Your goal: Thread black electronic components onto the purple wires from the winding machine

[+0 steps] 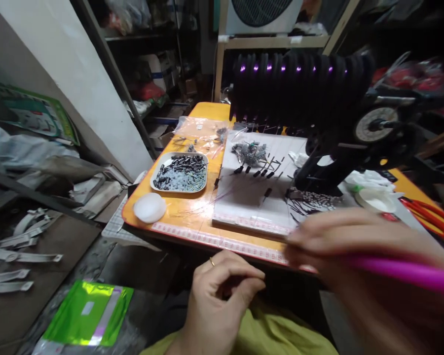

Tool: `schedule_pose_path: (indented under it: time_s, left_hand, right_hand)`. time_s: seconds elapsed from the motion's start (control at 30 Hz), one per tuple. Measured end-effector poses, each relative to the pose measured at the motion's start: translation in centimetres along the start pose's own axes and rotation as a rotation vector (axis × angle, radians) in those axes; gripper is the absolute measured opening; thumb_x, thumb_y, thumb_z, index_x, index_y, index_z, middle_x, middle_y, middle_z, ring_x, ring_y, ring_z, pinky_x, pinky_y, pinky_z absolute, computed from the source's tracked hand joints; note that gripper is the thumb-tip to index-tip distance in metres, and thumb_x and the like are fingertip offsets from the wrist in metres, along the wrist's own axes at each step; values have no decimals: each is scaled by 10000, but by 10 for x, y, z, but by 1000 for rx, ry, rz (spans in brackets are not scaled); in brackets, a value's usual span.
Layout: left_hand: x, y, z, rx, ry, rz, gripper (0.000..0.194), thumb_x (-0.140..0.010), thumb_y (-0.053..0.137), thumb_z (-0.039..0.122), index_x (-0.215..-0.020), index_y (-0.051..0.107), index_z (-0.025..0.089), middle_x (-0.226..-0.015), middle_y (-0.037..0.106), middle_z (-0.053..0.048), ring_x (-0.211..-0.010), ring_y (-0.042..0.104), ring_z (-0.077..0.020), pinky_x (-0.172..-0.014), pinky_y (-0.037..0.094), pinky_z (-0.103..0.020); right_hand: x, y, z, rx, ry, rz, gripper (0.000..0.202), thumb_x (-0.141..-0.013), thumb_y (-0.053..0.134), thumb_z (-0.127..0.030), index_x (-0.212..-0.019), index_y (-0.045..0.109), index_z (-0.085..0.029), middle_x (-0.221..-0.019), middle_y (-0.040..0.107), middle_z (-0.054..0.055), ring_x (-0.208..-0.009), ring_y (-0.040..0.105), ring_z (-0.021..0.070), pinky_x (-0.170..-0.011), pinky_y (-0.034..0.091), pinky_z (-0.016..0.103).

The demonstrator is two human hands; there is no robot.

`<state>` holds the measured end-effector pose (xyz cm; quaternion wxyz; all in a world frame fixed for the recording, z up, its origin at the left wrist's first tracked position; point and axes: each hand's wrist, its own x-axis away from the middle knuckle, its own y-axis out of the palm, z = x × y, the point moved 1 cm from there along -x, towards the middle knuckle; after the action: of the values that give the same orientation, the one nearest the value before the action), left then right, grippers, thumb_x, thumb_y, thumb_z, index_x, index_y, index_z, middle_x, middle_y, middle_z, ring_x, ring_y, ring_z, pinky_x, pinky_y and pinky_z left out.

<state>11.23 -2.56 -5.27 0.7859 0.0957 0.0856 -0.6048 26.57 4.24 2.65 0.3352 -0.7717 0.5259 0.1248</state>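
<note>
Above my lap, in front of the table's edge, my left hand (225, 291) is closed in a pinch of thumb and fingertips. A ring sits on one finger; anything between the fingertips is too small to make out. To the right, my right hand (340, 246) is raised near the table edge and blurred by motion. Its fingers are closed, and a magenta pen-shaped tool (395, 271) runs back from them across the palm. A white board (240, 197) lies behind the hands, bearing short black pieces (267, 193) on thin wires and a grey pile of small parts (249, 152).
A white tray (153, 183) of small black and clear parts stands left, beside a white round lid (149, 207). A measuring tape (214, 240) runs along the table edge. A black spool stand (299, 93) rises behind. Red-handled pliers (429, 217) lie right; a green packet (89, 313) lies below left.
</note>
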Motion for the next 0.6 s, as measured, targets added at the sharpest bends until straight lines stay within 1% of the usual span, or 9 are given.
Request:
schedule_pose_path:
  time_s: [0.07, 0.13, 0.2, 0.23, 0.3, 0.37, 0.43, 0.5, 0.6]
  left_hand:
    - [3, 6, -7, 21, 17, -15, 78, -802, 745, 146, -809, 789, 210, -761, 742, -28, -681, 667, -149, -615, 515, -212]
    - [7, 11, -13, 38, 32, -16, 101, -787, 745, 132, -811, 799, 215, -787, 761, -25, -652, 671, -141, -582, 510, -200]
    - [11, 14, -16, 32, 33, -1, 117, -787, 744, 133, -804, 809, 229, -784, 773, -19, -647, 669, -134, -589, 504, -196]
    - [12, 15, -16, 25, 29, 13, 108, -792, 748, 150, -802, 812, 236, -777, 776, -18, -666, 673, -139, -613, 504, -201]
    - [13, 13, -13, 18, 4, 45, 71, -814, 752, 215, -793, 812, 246, -755, 771, -18, -688, 672, -147, -645, 497, -214]
    - [12, 10, -10, 28, -45, 80, 115, -844, 738, 296, -762, 802, 249, -714, 747, -14, -688, 659, -145, -660, 482, -218]
    - [8, 6, -7, 60, -111, 106, 238, -882, 694, 386, -721, 787, 238, -678, 712, -14, -647, 615, -133, -639, 458, -218]
    - [5, 2, -6, 111, -181, 117, 365, -906, 640, 477, -689, 765, 212, -638, 670, -17, -585, 542, -121, -576, 416, -224]
    - [2, 1, -7, 202, -267, 119, 482, -897, 599, 577, -663, 737, 180, -602, 635, -20, -530, 454, -106, -514, 355, -228]
  right_hand:
    - [-26, 20, -3, 209, -232, -341, 171, -992, 505, -129, -1024, 650, -213, -983, 701, 71, -850, 687, 198, -714, 578, 297]
    - [-51, 47, -2, 490, -403, -588, 188, -972, 482, -59, -963, 659, -123, -928, 679, 110, -798, 661, 223, -653, 573, 325]
    - [-70, 74, 3, 735, -471, -761, 157, -967, 512, -69, -981, 664, -103, -957, 670, 125, -873, 656, 258, -631, 574, 340]
    - [-78, 85, 6, 777, -488, -793, 157, -966, 517, -70, -981, 672, -94, -929, 671, 123, -874, 655, 266, -614, 570, 342]
    - [-89, 98, 11, 816, -479, -821, 158, -958, 530, -67, -968, 688, -75, -894, 674, 128, -867, 657, 275, -602, 566, 346]
    - [-92, 97, 13, 824, -454, -814, 156, -949, 539, -58, -945, 695, -64, -888, 674, 139, -874, 650, 280, -638, 570, 358]
    - [-87, 84, 13, 825, -417, -785, 145, -949, 541, -60, -979, 682, -72, -977, 671, 152, -939, 636, 275, -720, 573, 361]
    - [-74, 62, 9, 734, -325, -686, 167, -950, 531, -53, -1049, 658, -101, -1057, 660, 135, -939, 630, 238, -751, 560, 332]
    - [-42, 27, 3, 357, -84, -462, 187, -984, 499, -92, -1078, 648, -156, -983, 677, 67, -840, 636, 172, -721, 525, 277]
